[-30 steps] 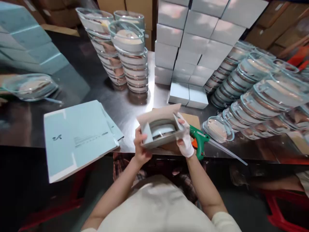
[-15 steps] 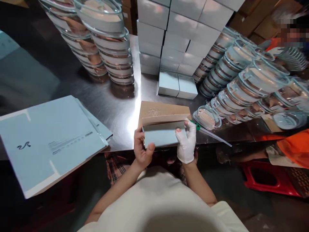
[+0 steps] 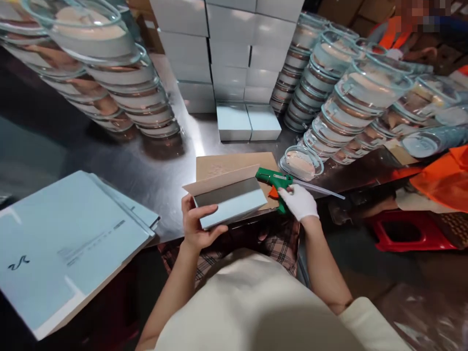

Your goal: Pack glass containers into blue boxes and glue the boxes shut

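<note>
My bare left hand [image 3: 199, 222] grips the left end of a light blue box [image 3: 236, 207], whose cardboard-coloured flap [image 3: 223, 179] stands raised along the far side. In my white-gloved right hand [image 3: 300, 201], fingers close around the handle of a green glue gun [image 3: 274, 178] with an orange trigger. A clear glue stick [image 3: 318, 188] juts out of the gun's back end to the right. The gun's nose points left, close to the box's right end. Beneath both lies a brown cardboard sheet [image 3: 234, 162] at the table's front edge.
Stacked pale boxes [image 3: 230, 44] rise at the back, with two low boxes [image 3: 248, 122] before them. Round clear containers [image 3: 127, 87] tower left, and more [image 3: 351, 107] right. Printed light blue sheets [image 3: 69, 234] overhang the left edge. A red stool [image 3: 413, 231] and a person in orange [image 3: 442, 178] are right.
My right hand has let go of the box and taken hold of the glue gun, bringing it up beside the box. My left hand keeps the box, now tilted. The view has shifted.
</note>
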Action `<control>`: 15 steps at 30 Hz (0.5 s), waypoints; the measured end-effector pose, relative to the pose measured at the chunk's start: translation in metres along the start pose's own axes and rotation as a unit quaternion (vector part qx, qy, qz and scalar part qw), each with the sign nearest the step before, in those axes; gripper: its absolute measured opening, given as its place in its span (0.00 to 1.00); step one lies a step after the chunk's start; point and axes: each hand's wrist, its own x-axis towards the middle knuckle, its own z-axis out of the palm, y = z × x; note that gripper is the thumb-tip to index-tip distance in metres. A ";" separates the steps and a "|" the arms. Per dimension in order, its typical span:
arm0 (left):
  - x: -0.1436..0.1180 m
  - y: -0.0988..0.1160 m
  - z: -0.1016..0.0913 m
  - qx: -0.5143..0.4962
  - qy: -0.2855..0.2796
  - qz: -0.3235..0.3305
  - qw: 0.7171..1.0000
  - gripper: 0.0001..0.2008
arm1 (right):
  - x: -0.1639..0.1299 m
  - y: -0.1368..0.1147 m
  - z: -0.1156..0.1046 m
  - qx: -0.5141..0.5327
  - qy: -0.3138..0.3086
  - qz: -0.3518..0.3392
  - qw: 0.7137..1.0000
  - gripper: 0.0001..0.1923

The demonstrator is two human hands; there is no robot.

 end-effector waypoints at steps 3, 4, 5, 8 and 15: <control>0.004 -0.001 0.010 -0.029 0.035 0.040 0.998 0.17 | 0.017 0.003 0.006 0.029 -0.073 0.016 0.997 0.16; 0.005 0.000 0.011 -0.029 0.047 0.037 0.998 0.17 | 0.021 0.003 0.008 0.051 -0.079 0.016 0.995 0.13; 0.006 0.002 0.011 -0.022 0.060 0.028 0.998 0.18 | 0.023 0.004 0.010 0.073 -0.081 0.018 0.994 0.12; 0.004 0.017 0.000 0.010 0.094 -0.037 0.995 0.21 | 0.020 0.011 0.013 0.145 -0.076 0.028 0.986 0.13; -0.026 0.049 -0.008 -0.022 0.077 -0.214 0.974 0.13 | -0.027 0.026 0.004 0.288 0.067 -0.006 0.955 0.21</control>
